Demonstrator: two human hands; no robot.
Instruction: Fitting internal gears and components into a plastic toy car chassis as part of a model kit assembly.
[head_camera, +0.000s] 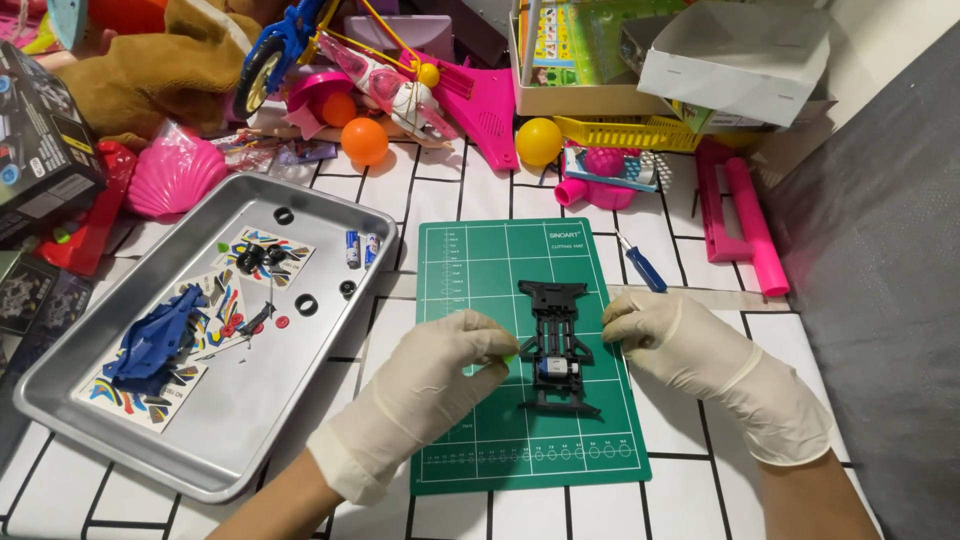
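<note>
Your black toy-car chassis (556, 346) lies flat on the green cutting mat (470, 270), near the mat's middle, its long axis running away from you, with a small silver-and-blue motor (553, 368) seated toward the end nearest you. The mat gives it a flat, non-slip bed, so it sits level while both hands close in from either side.

Your left hand (430, 385), in a cream glove, rests on the mat's left half, fingers curled inward. Thumb and forefinger are pinched narrow on a tiny bright-green part (508, 358), held just beside the chassis's left edge at about the level of the motor. I judge the pinch is kept so tight because the piece is so small.

Your right hand (668, 335), also gloved, sits over the mat's right edge with its fingertips drawn together, touching or almost touching the chassis's right side; whether they hold anything, I cannot tell.

A blue-handled screwdriver (643, 266) lies just off the mat's right edge, beyond your right hand. Left of the mat, the metal tray (250, 420) keeps the loose pieces together: a blue car body (155, 340), sticker sheets (262, 255), black tyres (306, 304) and two small batteries (360, 248).
</note>
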